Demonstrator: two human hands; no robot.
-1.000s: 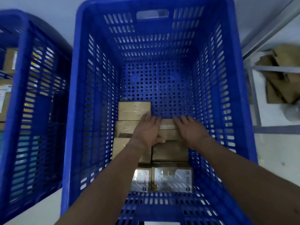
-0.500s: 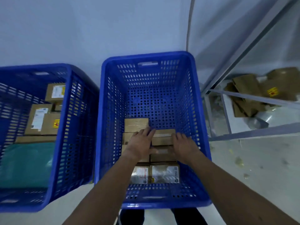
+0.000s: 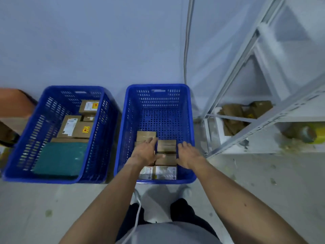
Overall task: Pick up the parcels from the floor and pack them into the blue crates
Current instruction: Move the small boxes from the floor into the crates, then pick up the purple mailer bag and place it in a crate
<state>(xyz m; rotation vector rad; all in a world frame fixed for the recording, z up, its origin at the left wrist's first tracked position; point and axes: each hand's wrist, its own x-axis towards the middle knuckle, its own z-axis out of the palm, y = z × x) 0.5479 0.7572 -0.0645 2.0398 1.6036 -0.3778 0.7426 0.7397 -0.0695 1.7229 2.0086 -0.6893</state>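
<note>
**Figure.** Small brown parcel [image 3: 166, 146] lying in the right blue crate [image 3: 158, 88], at the far end of a double row of similar cartons built out from the crate's near wall.

- **Hands:** The left hand [image 3: 146, 152] rests flat, fingers straight, on the cartons just left of the parcel. The right hand [image 3: 190, 155] is loosely spread at the parcel's right end and holds nothing; whether it touches the parcel cannot be told.
- **Handling:** The cardboard looks stiff and square-edged, and the parcel is probably light. It is best taken by its two opposite short sides.
- **Labels:** The two nearest parcels [image 3: 165, 172] carry white printed labels, too small to read.
- **Left blue crate [image 3: 70, 88]:** It holds labelled boxes [image 3: 75, 128] with illegible yellow-and-red stickers, and a flat green package [image 3: 59, 159].
- **To the right:** More cardboard [image 3: 233, 111] lies under the metal shelf [image 3: 263, 118].
</note>
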